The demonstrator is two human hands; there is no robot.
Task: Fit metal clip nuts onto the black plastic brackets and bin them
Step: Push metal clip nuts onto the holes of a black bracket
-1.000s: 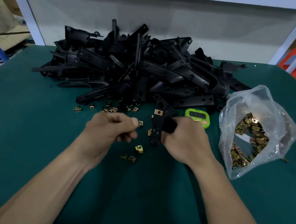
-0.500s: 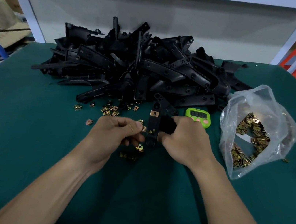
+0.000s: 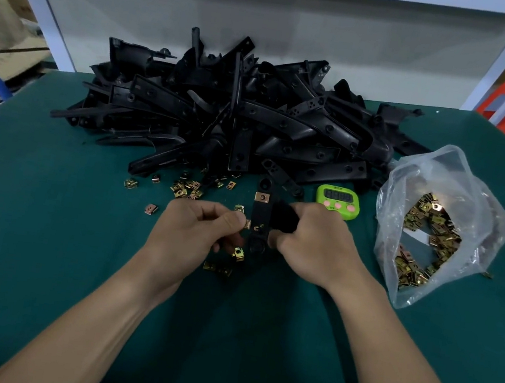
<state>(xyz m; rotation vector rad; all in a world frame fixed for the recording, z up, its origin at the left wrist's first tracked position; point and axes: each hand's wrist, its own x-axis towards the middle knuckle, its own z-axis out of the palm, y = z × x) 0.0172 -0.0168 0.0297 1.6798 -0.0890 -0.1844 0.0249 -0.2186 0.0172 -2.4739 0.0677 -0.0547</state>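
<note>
Pushing a clip nut (image 3: 248, 224) onto the edge of the black bracket (image 3: 259, 220) seems to be the step in hand. The bracket is held just left of the green timer (image 3: 337, 201), and a fitted nut (image 3: 262, 197) already sits on its far end. The left hand (image 3: 195, 235), further left of the timer, pinches the clip nut between curled thumb and forefinger. The right hand (image 3: 311, 246), just in front of the timer, is closed around the bracket's body. In my judgement, the next move calls for a straight, firm push until the nut lines up with the hole, while the right hand keeps the bracket steady. I cannot see any bin.
</note>
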